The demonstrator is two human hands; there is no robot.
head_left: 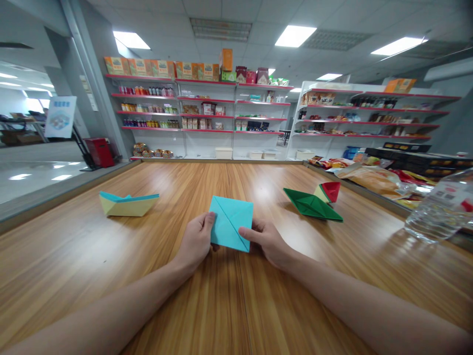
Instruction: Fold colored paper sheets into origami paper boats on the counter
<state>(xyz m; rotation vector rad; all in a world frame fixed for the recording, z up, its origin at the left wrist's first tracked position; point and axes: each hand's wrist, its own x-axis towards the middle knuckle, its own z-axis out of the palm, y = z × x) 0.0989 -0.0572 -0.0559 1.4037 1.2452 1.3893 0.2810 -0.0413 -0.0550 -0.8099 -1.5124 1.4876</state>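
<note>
Left hand (197, 234): pinching blue paper (229, 222), underside fingers mostly hidden
Right hand (269, 240): pinching opposite edge
Blue paper: folded, 4-cornered, diagonally creased

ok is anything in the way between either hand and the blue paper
Nothing visible is: the left hand and right hand both hold the blue paper by its sides. The yellow-and-blue boat sits apart to the left, the green boat apart to the right.
</note>
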